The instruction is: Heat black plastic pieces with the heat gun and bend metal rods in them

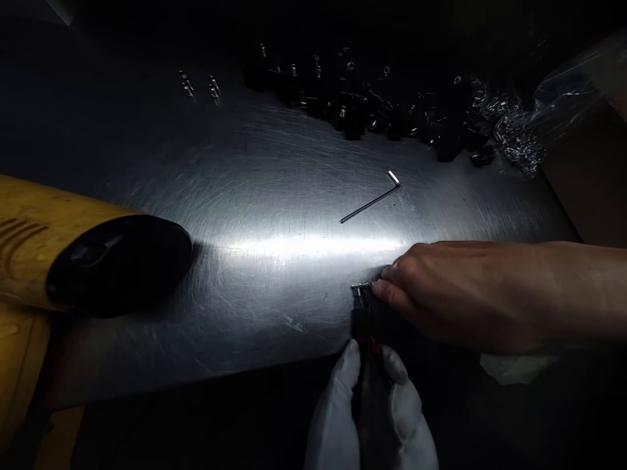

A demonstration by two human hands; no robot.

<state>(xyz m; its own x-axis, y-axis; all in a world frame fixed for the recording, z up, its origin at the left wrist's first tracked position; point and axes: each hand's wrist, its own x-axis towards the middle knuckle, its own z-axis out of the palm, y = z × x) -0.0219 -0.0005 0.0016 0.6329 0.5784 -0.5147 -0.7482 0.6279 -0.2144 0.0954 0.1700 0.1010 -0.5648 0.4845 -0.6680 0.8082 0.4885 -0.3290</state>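
My left hand [372, 411], in a white glove, comes up from the bottom edge. Its fingers are closed around the dark handles, with touches of red, of what look like pliers [361, 320]. At the tool's tip is a small shiny metal part [361, 286], just over the tabletop near its front edge. Bare and reaching in from the right, my right hand [441, 287] pinches at the part's right end between thumb and forefinger. The fingertips hide some of the part, and the handles' lower portion is lost in shadow.
A hex key [371, 203] lies on the scratched metal table [274, 176]. Dark parts with metal fittings [343, 111] line the back, beside a pile of small metal pieces [519, 134] and a clear plastic bag [571, 85]. A yellow-and-black machine [120, 264] stands left.
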